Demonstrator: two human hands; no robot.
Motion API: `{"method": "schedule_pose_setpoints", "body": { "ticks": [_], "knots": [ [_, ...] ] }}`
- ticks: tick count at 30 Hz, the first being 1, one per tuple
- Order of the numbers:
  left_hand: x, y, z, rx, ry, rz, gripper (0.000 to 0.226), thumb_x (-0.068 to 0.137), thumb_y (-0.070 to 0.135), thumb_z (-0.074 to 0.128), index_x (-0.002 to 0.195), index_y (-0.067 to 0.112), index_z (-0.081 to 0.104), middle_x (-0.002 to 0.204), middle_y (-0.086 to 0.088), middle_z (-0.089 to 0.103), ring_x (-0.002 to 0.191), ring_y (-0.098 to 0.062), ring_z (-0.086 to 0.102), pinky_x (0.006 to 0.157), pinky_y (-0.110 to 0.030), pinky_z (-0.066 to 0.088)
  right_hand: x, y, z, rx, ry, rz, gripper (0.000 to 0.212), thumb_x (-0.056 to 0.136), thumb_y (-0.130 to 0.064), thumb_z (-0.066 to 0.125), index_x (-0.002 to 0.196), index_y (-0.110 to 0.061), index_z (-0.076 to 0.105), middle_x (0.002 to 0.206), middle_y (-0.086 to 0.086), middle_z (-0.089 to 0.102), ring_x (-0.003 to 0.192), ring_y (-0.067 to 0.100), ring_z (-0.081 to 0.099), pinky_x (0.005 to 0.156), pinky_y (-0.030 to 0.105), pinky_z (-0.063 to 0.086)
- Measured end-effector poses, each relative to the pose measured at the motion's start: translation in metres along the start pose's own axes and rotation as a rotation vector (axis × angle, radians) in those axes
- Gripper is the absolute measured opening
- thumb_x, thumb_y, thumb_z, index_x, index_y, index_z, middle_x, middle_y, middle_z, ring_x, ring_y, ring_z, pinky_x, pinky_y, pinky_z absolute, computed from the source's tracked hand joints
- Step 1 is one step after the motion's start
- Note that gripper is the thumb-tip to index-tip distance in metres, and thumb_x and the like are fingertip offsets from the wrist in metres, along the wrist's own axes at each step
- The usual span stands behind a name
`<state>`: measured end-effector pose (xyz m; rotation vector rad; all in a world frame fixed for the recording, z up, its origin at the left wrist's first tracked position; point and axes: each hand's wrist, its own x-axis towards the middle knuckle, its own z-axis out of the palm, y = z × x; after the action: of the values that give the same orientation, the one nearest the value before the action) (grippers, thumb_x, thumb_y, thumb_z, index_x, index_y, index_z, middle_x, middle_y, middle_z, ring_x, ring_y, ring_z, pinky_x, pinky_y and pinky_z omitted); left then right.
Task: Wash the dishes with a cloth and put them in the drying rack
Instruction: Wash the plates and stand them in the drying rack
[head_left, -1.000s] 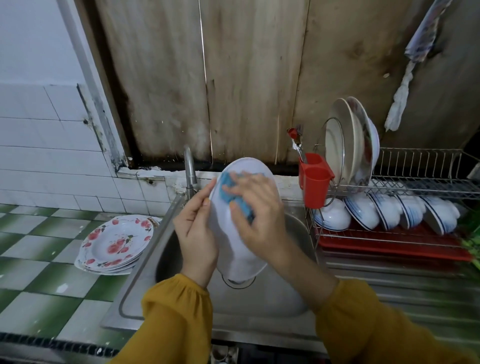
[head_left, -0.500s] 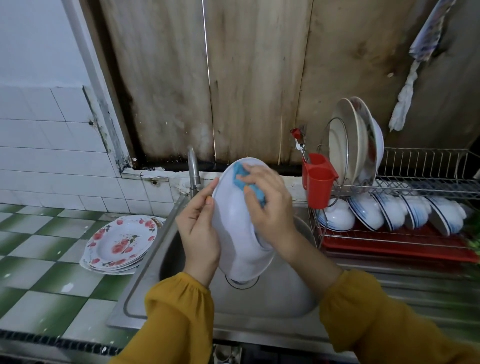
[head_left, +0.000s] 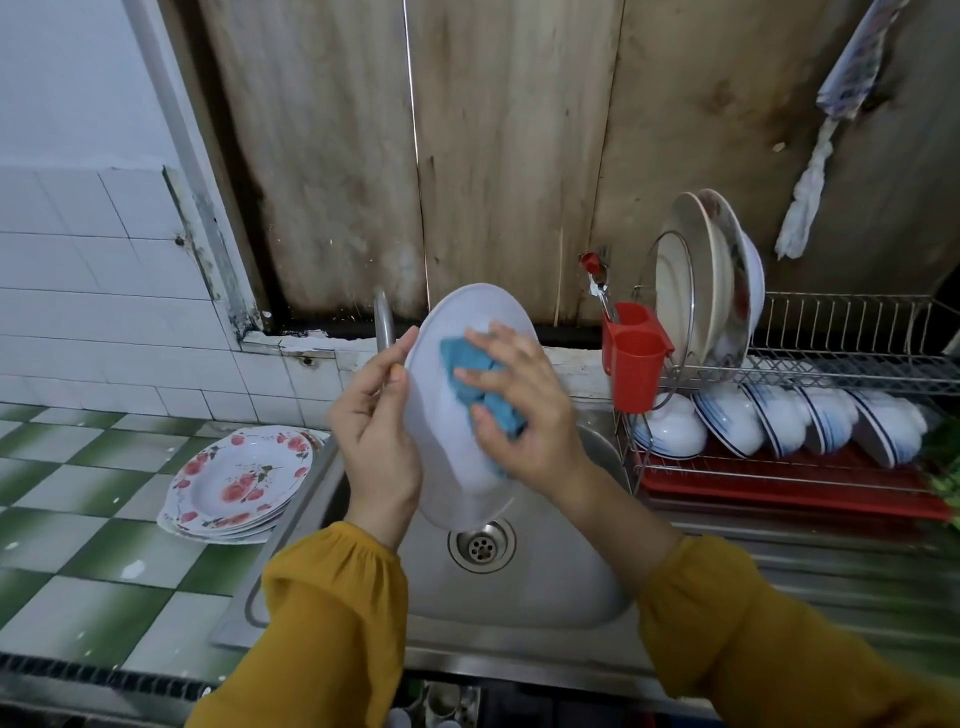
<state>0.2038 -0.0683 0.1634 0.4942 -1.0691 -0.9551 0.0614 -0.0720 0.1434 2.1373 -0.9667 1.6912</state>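
So the white plate (head_left: 441, 452) is up on its edge over the sink (head_left: 545, 587), tilted a bit, its bottom rim hanging right above the drain (head_left: 482, 544). The left hand (head_left: 376, 431) has it by the left rim, thumb on the front and the other fingers wrapped round the back. The right hand (head_left: 524, 415) is pushing a bunched-up blue cloth (head_left: 456, 356) against the plate's face, fingers spread and bent over it and the thumb tucked in from below, so it's got a proper grip on the cloth. Both arms are in mustard yellow sleeves (head_left: 332, 623). The tap (head_left: 384, 322) pokes up just behind the left hand at the sink's back edge. On the green and white checked counter (head_left: 78, 545), right by the sink's left edge, there's a stack of flowery plates (head_left: 239, 480) lying flat. The drying rack (head_left: 841, 364) sits off the sink's right edge and has 2 levels: big plates (head_left: 696, 280) standing upright at the left end of the top level, and a row of blue-rimmed bowls (head_left: 779, 421) leaning in the bottom level over a red tray (head_left: 779, 483). A red cutlery holder (head_left: 634, 358) hangs on the rack's left end, on the side nearest the sink.
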Motion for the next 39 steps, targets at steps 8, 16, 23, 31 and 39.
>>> {"method": "schedule_pose_setpoints", "body": {
  "ticks": [8, 16, 23, 31, 39],
  "knots": [
    [-0.022, -0.01, 0.0, 0.037, -0.024, -0.042, 0.029, 0.091, 0.002, 0.051, 0.112, 0.016, 0.065, 0.097, 0.017, 0.074, 0.099, -0.003, 0.066, 0.083, -0.015, 0.049, 0.012, -0.006, 0.011, 0.082, 0.248, 0.905, 0.023, 0.099, -0.023, 0.047, 0.113, -0.016, 0.064, 0.113, -0.011, 0.061, 0.111, 0.015, 0.057, 0.092, 0.026, 0.041],
    [-0.016, -0.014, -0.013, 0.181, 0.01, 0.003, 0.024, 0.092, 0.013, 0.051, 0.107, 0.022, 0.068, 0.104, 0.0, 0.072, 0.094, -0.014, 0.068, 0.08, -0.021, 0.054, -0.024, -0.013, 0.015, -0.131, -0.118, 0.009, 0.031, 0.089, -0.023, 0.052, 0.111, -0.01, 0.069, 0.134, 0.009, 0.059, 0.13, 0.03, 0.048, 0.112, 0.046, 0.031],
    [-0.035, -0.009, -0.013, 0.297, -0.113, 0.011, 0.026, 0.09, 0.016, 0.052, 0.109, 0.025, 0.067, 0.107, 0.005, 0.07, 0.1, -0.004, 0.067, 0.084, -0.017, 0.051, 0.006, 0.035, 0.0, 0.311, 0.294, 1.285, 0.029, 0.094, -0.021, 0.049, 0.067, -0.024, 0.059, 0.073, 0.0, 0.057, 0.074, 0.019, 0.052, 0.075, 0.036, 0.041],
    [-0.028, -0.015, -0.011, 0.327, -0.056, -0.014, 0.025, 0.094, 0.008, 0.054, 0.108, 0.025, 0.067, 0.097, 0.009, 0.072, 0.086, 0.001, 0.067, 0.076, -0.015, 0.051, -0.003, -0.019, 0.018, -0.099, -0.035, 0.493, 0.042, 0.096, -0.031, 0.046, 0.134, -0.017, 0.058, 0.145, 0.003, 0.051, 0.135, 0.017, 0.043, 0.115, 0.032, 0.026],
    [-0.024, -0.013, -0.011, 0.284, 0.045, -0.039, 0.031, 0.097, 0.004, 0.053, 0.103, 0.03, 0.068, 0.089, 0.011, 0.075, 0.083, -0.003, 0.069, 0.073, -0.016, 0.053, 0.001, 0.013, 0.013, 0.205, 0.23, 0.983, 0.036, 0.1, -0.029, 0.046, 0.135, -0.028, 0.055, 0.151, -0.005, 0.041, 0.139, 0.013, 0.036, 0.116, 0.041, 0.03]
  ]
}}
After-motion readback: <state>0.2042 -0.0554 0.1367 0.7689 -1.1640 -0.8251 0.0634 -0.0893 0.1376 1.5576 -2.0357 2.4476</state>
